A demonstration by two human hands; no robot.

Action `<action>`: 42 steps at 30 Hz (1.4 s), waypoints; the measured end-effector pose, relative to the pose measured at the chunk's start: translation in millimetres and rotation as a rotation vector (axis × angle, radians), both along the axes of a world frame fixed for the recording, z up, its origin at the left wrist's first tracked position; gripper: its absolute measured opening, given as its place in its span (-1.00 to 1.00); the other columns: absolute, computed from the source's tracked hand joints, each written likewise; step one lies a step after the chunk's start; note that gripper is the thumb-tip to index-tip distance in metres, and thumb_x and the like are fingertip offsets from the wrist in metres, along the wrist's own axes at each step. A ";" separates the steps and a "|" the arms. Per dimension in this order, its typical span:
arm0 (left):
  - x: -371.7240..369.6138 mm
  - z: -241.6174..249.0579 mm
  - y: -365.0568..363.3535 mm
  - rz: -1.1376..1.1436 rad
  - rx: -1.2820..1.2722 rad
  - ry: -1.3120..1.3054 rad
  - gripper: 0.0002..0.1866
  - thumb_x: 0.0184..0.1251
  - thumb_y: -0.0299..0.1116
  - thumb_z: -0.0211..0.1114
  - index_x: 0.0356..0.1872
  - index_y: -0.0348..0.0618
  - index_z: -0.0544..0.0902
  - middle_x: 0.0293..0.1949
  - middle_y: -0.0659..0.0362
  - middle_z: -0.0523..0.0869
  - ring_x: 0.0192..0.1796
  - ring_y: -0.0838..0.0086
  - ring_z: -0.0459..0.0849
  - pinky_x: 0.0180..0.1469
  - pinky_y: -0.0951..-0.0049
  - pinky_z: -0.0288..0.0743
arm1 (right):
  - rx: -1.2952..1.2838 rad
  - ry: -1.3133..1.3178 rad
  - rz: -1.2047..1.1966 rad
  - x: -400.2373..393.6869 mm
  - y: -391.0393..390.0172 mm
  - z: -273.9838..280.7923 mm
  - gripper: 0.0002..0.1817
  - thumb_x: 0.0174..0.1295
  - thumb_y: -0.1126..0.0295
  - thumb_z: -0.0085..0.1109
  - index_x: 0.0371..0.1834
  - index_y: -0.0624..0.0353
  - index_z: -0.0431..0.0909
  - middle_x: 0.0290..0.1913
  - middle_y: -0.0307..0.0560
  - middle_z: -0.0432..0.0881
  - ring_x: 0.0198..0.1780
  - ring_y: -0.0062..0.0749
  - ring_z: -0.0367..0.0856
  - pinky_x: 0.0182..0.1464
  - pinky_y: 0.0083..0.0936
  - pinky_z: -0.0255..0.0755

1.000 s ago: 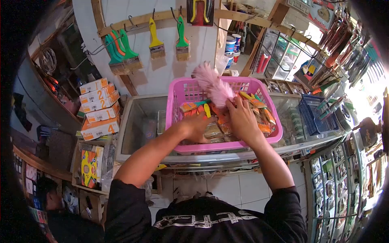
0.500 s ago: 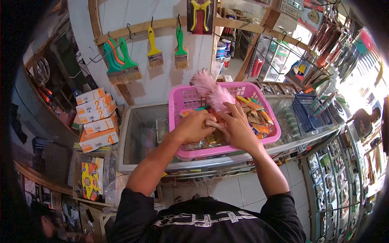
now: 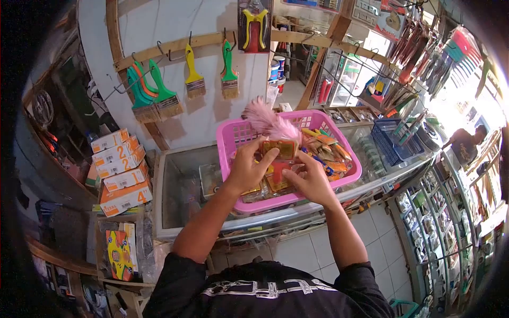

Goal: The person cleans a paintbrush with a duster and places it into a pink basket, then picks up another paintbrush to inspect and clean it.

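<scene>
A small flat packet with orange-yellow edges is pinched upright in my left hand, thumb in front of it. My right hand is curled beside the packet's lower right, its thumb close to a red piece; what those fingers grip is partly hidden. Both hands are over a pink plastic basket filled with small packaged goods. Behind the packet, a pink feather duster rests in the basket, its lower end hidden.
The basket stands on a glass display counter. Paintbrushes hang on a rail behind it. Orange-and-white boxes are stacked at left. A blue basket sits at right. Another person is at the far right.
My left hand has risen and now holds up a small packet. My right hand has come off the feather duster and moved slightly lower. The duster stays in the basket.
</scene>
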State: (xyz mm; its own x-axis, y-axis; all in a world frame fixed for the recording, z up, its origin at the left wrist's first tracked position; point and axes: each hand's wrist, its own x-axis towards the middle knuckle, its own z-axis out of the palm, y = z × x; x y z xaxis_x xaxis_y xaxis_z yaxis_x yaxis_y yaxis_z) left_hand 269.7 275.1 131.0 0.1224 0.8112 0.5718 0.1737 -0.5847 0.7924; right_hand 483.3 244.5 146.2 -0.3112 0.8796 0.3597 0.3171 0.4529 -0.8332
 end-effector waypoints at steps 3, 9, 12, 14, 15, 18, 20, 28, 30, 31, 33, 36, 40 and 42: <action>-1.3 8.1 -10.5 -0.081 -0.223 -0.156 -0.70 0.58 -0.29 0.34 0.11 -0.32 0.66 -0.16 0.16 0.80 -0.19 0.53 0.72 -0.19 0.41 0.62 | -0.031 0.112 0.061 -9.9 1.9 0.2 -0.65 0.47 0.37 0.32 0.22 0.31 0.61 -0.20 -0.09 0.75 -0.20 -0.62 0.63 -0.15 -0.45 0.57; -3.4 1.9 -4.7 -0.105 -0.108 -0.260 -0.60 0.61 -0.33 0.30 0.34 -0.20 0.50 -0.08 0.24 0.72 -0.11 0.61 0.66 -0.10 0.54 0.58 | -0.006 0.225 0.044 -24.7 1.5 5.8 -0.73 0.51 0.39 0.27 0.14 0.32 0.62 -0.23 -0.10 0.74 -0.21 -0.61 0.59 -0.14 -0.47 0.54; -2.5 -8.0 7.9 -0.020 0.030 -0.262 -0.47 0.60 -0.36 0.31 0.47 -0.14 0.34 0.07 0.20 0.64 0.02 0.60 0.64 -0.05 0.56 0.57 | 0.034 0.282 -0.022 -33.9 -1.9 9.7 -0.74 0.50 0.43 0.26 0.15 0.32 0.62 -0.24 -0.08 0.72 -0.22 -0.51 0.61 -0.10 -0.46 0.53; -3.6 -5.5 5.6 -0.062 0.039 -0.304 -0.39 0.58 -0.36 0.33 0.52 -0.10 0.27 0.16 0.17 0.59 0.06 0.57 0.64 -0.05 0.53 0.58 | 0.161 0.244 -0.083 -38.6 -5.8 16.3 -0.72 0.48 0.47 0.25 0.20 0.30 0.62 -0.22 -0.02 0.70 -0.21 -0.38 0.63 -0.08 -0.44 0.53; -4.2 -1.4 2.7 -0.085 0.042 -0.325 -0.35 0.57 -0.36 0.34 0.54 -0.08 0.23 0.20 0.16 0.56 0.08 0.56 0.63 -0.05 0.51 0.59 | 0.281 0.192 -0.117 -41.0 -7.1 20.9 -0.69 0.46 0.50 0.25 0.23 0.29 0.62 -0.20 0.02 0.68 -0.20 -0.30 0.65 -0.06 -0.42 0.54; -6.6 2.9 -5.5 -0.156 -0.095 -0.324 -0.33 0.57 -0.32 0.35 0.55 -0.10 0.21 0.25 0.13 0.53 0.06 0.54 0.63 -0.02 0.49 0.60 | 0.393 0.049 -0.183 -43.0 -10.7 19.7 -0.56 0.42 0.56 0.23 0.37 0.23 0.57 -0.08 0.14 0.62 -0.11 -0.09 0.67 -0.02 -0.34 0.55; 0.2 0.2 -4.1 -0.213 -0.024 -0.369 -0.39 0.57 -0.28 0.35 0.50 -0.16 0.30 0.22 0.12 0.58 0.07 0.53 0.64 0.02 0.45 0.61 | 0.384 -0.021 -0.188 -45.7 -15.4 17.8 -0.48 0.41 0.58 0.22 0.45 0.19 0.53 -0.01 0.18 0.58 -0.05 -0.01 0.66 0.00 -0.28 0.56; -2.2 -5.1 2.2 -0.120 -0.116 -0.426 -0.64 0.62 -0.28 0.30 0.24 -0.29 0.59 0.09 0.14 0.74 0.13 0.53 0.68 0.21 0.38 0.55 | 0.302 -0.006 -0.121 -55.6 -19.0 8.9 -0.24 0.37 0.55 0.31 0.64 0.13 0.26 0.00 0.11 0.58 -0.04 -0.15 0.64 -0.01 -0.33 0.57; -0.5 -0.1 -2.3 -0.143 -0.122 -0.482 -0.66 0.63 -0.30 0.27 0.24 -0.29 0.59 0.08 0.15 0.74 0.12 0.53 0.68 0.22 0.39 0.55 | 0.147 0.134 -0.124 -56.8 -19.4 8.7 -0.20 0.36 0.52 0.36 0.66 0.15 0.22 -0.04 0.04 0.63 -0.11 -0.33 0.64 -0.08 -0.41 0.56; -0.7 2.4 -4.6 -0.153 -0.123 -0.511 -0.68 0.64 -0.31 0.25 0.24 -0.29 0.59 0.07 0.15 0.74 0.12 0.54 0.68 0.22 0.40 0.54 | 0.064 0.191 -0.130 -56.2 -20.3 10.2 -0.19 0.36 0.51 0.38 0.65 0.16 0.22 -0.07 -0.01 0.65 -0.15 -0.43 0.63 -0.12 -0.45 0.56; -6.8 1.4 -3.4 -0.173 -0.160 -0.496 -0.67 0.64 -0.33 0.25 0.25 -0.30 0.57 0.07 0.15 0.74 0.11 0.55 0.68 0.21 0.42 0.54 | 0.000 0.274 -0.121 -57.5 -16.4 10.6 -0.22 0.39 0.49 0.38 0.64 0.18 0.22 -0.12 -0.17 0.71 -0.25 -0.68 0.61 -0.27 -0.63 0.51; -21.1 7.2 -14.9 -0.196 -0.203 -0.466 -0.66 0.64 -0.35 0.24 0.27 -0.31 0.54 0.08 0.15 0.73 0.10 0.55 0.68 0.19 0.43 0.55 | -0.186 0.493 0.076 -64.7 -18.7 16.9 -0.27 0.45 0.49 0.31 0.63 0.19 0.21 -0.10 -0.20 0.73 -0.24 -0.69 0.64 -0.29 -0.66 0.51; -46.0 12.7 -31.9 -0.167 -0.148 -0.459 -0.62 0.59 -0.38 0.30 0.30 -0.28 0.51 0.11 0.14 0.70 0.09 0.55 0.67 0.11 0.45 0.55 | -0.302 0.427 0.261 -83.3 -21.1 26.3 -0.46 0.51 0.53 0.20 0.51 0.25 0.30 -0.04 -0.17 0.76 -0.23 -0.74 0.64 -0.32 -0.70 0.50; -56.6 22.8 -44.4 0.041 -0.013 -0.404 -0.56 0.49 -0.43 0.38 0.30 -0.24 0.51 0.11 0.12 0.67 0.05 0.53 0.65 0.05 0.45 0.55 | -0.273 0.394 0.279 -92.5 -19.3 24.1 -0.51 0.51 0.56 0.18 0.46 0.27 0.33 0.01 -0.15 0.75 -0.10 -0.68 0.66 -0.13 -0.63 0.57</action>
